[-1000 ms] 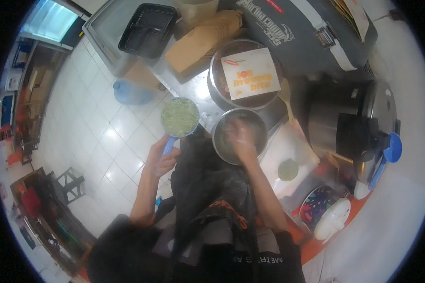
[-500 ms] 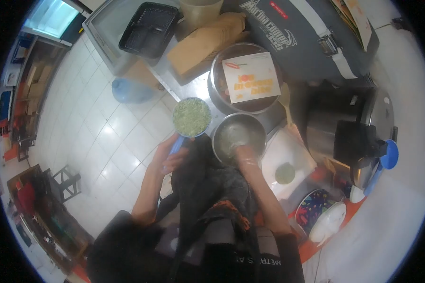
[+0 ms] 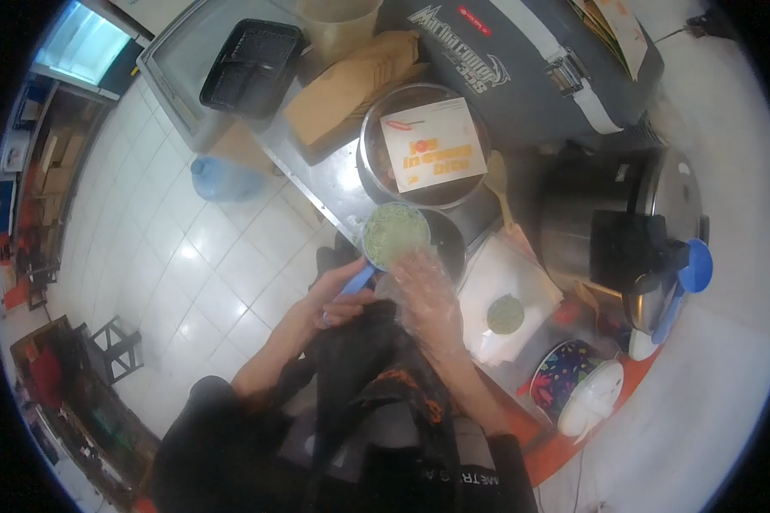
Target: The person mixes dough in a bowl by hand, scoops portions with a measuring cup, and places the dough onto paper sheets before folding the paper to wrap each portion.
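In the head view, my left hand (image 3: 338, 299) is closed around the handle of a blue scoop (image 3: 358, 280). The scoop's round bowl is heaped with a pale green, crumbly mixture (image 3: 393, 229). My right hand (image 3: 428, 295), in a clear plastic glove, lies at the near right edge of the mixture with its fingers extended over it. Its fingertips are slightly blurred. Behind the right hand, a metal bowl (image 3: 451, 242) is partly hidden by the scoop and the hand. A flat green round patty (image 3: 506, 315) lies on white paper (image 3: 488, 286) to the right.
Beyond the bowl stands a round pot (image 3: 370, 162) with a printed card (image 3: 434, 144) on top. Brown paper bags (image 3: 351, 90), a black tray (image 3: 252, 64) and a grey cooler bag (image 3: 530, 51) are farther back. A steel cooker (image 3: 595, 201) and blue ladle (image 3: 695, 265) stand right.
My right hand has come out of the metal bowl and onto the green mixture. My left hand has brought the scoop rightward, in front of the bowl.
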A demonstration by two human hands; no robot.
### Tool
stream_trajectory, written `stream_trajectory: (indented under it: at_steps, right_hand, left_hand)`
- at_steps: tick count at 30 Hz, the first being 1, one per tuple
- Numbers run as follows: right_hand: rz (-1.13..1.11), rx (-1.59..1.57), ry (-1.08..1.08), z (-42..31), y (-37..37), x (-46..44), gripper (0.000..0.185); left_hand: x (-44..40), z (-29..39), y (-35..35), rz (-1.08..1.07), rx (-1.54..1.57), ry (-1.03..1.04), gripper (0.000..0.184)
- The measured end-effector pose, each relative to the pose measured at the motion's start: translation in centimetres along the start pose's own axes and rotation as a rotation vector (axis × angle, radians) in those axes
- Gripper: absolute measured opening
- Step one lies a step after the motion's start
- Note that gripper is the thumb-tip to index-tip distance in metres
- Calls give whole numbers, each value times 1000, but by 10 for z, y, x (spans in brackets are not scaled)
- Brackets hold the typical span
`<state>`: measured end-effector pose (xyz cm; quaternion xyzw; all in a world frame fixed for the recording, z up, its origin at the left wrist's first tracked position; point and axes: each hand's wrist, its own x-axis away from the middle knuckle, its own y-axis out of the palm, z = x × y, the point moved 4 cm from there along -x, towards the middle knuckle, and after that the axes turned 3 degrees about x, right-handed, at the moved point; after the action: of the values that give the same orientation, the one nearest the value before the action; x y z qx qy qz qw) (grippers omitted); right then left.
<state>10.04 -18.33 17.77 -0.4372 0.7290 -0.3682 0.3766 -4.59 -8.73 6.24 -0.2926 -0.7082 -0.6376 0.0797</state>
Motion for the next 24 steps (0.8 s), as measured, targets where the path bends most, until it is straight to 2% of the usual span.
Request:
stream_trajectory:
  at_steps: [4,6,7,8,9,11,13,16,17,18,19,20,21,22,23,24]
  right_hand:
    - [-67,-64,26,11,-2,20,53]
    - [-123,-87,56,8,-1,28,52]
    - [-167,-108,78,8,0,28,51]
    - [-163,-107,67,10,2,31,51]
    - [-95,-362,259,18,3,34,48]
    - [-27,-616,465,27,8,44,45]
    - [-136,-149,145,12,9,27,43]
    - [-99,42,63,37,5,41,42]
    - [-95,43,74,45,-2,49,42]
    - [-56,-90,336,61,-13,62,40]
    - [-8,-221,592,75,-20,74,39]
    - [-5,-222,589,81,-14,89,39]
    - [151,-222,714,94,-4,114,39]
    - [310,-221,837,96,-5,121,39]
    - [313,-223,836,98,-10,126,39]
    - [222,-352,904,91,-24,116,40]
  left_hand:
    - [-10,-3,1,24,54,-22,51]
    - [-16,-5,4,-317,83,-58,55]
    - [-16,-4,6,-321,79,-54,55]
    - [-16,-2,3,-167,20,-33,54]
    - [-14,1,1,-7,-40,-15,54]
    - [-10,-1,6,23,-67,-60,53]
    - [-11,-5,4,52,-104,-118,52]
    - [-13,3,10,47,-202,-65,49]
    - [-11,5,22,201,-385,-22,47]
    - [-11,4,28,353,-559,22,46]
    - [-19,3,32,352,-560,20,46]
    - [-27,8,35,409,-741,40,41]
    - [-32,14,37,467,-923,61,38]
    - [-46,19,27,431,-1024,18,38]
    - [-60,24,15,433,-1027,19,38]
    - [-76,28,4,424,-1132,-9,38]
